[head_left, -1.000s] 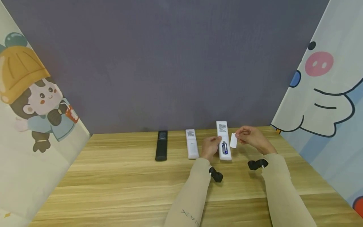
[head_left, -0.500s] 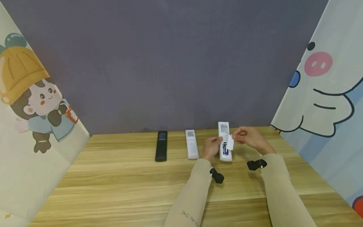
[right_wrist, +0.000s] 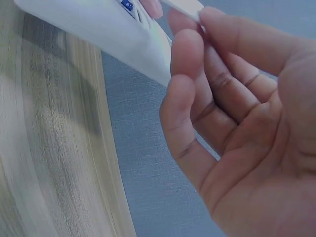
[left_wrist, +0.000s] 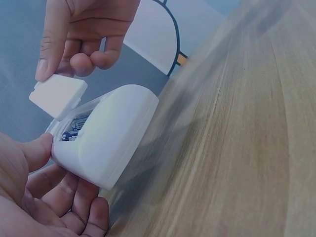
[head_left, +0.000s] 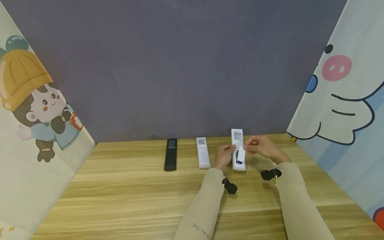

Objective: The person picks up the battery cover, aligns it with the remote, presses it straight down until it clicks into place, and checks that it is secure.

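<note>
My left hand (head_left: 223, 156) grips a white remote control (head_left: 238, 136) by its left side, thumb on the back face. The remote's back is turned up, with printed text near the far end. In the left wrist view, blue batteries (left_wrist: 74, 129) show inside its uncovered compartment. Between thumb and fingers, my right hand (head_left: 262, 147) pinches a small white battery cover (left_wrist: 58, 96). The cover is tilted over the compartment and hides part of the batteries in the head view. The right wrist view shows only the cover's edge (right_wrist: 185, 7) at the fingertips.
Left of the hands, a second white remote (head_left: 203, 153) lies on the wooden table (head_left: 126, 193). Farther left is a black remote (head_left: 170, 155). A dark grey panel (head_left: 186, 73) rises behind the table, with cartoon-printed walls (head_left: 348, 113) on both sides.
My right hand has brought the battery cover leftward from beside the remote to over its compartment, then slightly lower. The held remote has shifted slightly right; my left hand keeps its grip.
</note>
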{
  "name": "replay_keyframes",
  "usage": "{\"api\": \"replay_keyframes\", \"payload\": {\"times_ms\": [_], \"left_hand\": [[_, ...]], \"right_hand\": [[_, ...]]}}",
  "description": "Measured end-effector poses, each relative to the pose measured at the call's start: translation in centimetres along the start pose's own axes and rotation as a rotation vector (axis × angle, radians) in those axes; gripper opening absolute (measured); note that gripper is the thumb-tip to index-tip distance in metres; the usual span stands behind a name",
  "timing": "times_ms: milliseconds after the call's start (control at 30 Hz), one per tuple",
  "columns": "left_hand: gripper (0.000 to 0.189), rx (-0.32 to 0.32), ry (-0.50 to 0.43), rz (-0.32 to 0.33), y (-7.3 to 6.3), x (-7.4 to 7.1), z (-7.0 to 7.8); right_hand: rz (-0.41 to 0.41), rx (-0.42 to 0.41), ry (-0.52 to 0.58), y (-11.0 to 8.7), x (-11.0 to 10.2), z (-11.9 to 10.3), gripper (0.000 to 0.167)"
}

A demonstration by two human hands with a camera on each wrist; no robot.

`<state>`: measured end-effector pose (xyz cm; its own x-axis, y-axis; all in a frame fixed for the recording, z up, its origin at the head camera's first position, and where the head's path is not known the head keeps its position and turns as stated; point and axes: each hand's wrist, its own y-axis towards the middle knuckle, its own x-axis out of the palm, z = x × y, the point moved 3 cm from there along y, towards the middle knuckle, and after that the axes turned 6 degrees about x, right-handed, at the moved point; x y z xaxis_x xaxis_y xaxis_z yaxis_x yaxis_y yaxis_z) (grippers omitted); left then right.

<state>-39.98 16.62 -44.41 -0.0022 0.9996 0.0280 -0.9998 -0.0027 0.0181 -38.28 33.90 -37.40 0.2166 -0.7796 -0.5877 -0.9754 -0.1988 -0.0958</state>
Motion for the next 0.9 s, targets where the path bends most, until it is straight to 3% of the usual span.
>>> {"api": "replay_keyframes", "payload": {"times_ms": [900], "left_hand": [[0.028, 0.009, 0.002, 0.004, -0.07, -0.07, 0.19]], "right_hand": [[-0.031, -0.029, -0.024, 0.51, 0.73, -0.19, 0.018]]}}
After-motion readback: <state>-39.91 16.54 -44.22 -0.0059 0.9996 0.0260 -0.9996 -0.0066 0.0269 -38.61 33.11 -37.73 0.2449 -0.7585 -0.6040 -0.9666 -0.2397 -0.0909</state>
